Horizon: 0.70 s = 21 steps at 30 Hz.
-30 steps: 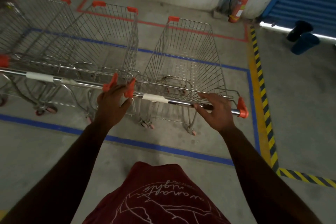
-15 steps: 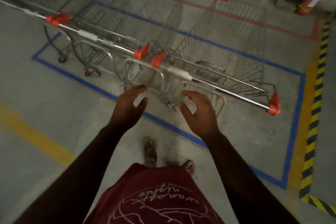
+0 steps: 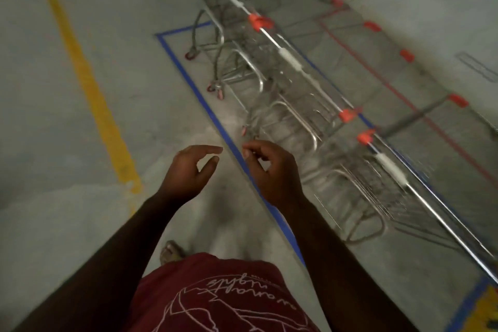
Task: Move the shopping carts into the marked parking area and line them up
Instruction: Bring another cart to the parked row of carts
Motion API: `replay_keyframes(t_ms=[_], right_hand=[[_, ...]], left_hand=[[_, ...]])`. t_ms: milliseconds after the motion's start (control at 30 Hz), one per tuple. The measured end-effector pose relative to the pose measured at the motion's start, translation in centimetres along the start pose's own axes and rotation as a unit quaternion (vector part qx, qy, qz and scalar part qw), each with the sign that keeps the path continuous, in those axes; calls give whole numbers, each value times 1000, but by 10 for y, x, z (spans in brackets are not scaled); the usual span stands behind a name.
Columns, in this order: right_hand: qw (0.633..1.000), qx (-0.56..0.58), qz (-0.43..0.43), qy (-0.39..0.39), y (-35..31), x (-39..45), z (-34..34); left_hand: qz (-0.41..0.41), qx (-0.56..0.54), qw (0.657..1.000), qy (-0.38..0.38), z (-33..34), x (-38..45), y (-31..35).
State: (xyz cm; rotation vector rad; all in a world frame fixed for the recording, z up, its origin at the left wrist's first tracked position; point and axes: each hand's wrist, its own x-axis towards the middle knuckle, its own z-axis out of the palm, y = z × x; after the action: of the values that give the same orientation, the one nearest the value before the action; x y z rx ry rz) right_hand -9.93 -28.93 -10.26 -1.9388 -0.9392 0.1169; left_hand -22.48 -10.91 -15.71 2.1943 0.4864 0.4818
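Fingers loosely curled and holding nothing: the left hand (image 3: 188, 170) and right hand (image 3: 272, 172) hang side by side in front of the dark red printed shirt (image 3: 215, 294), apart from any cart. Just beyond them runs the blue floor-tape outline (image 3: 204, 105) of the parking area. Inside it stand the silver wire shopping carts (image 3: 283, 89), side by side in a row, their chrome handle bars with orange end caps (image 3: 289, 58) roughly in one line. Such carts are probably stiff, fairly heavy and free-rolling; the bar is the place to grip. Farther left lies a yellow painted floor line (image 3: 89, 83).
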Motion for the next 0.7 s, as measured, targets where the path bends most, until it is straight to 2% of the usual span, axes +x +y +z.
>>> replay_keyframes(t_ms=[300,500,700], right_hand=[[985,44,-38,-165,-105,83,204],[966,69,-62,-243,-156,147,314],[950,97,-70,-289,-174,229,415]], left_hand=[[-140,-31,979,148,-191,-30,-130],[-216,-25,949,227,-271,-48,-191],[-255,-3,934,251,-338,-9,-260]])
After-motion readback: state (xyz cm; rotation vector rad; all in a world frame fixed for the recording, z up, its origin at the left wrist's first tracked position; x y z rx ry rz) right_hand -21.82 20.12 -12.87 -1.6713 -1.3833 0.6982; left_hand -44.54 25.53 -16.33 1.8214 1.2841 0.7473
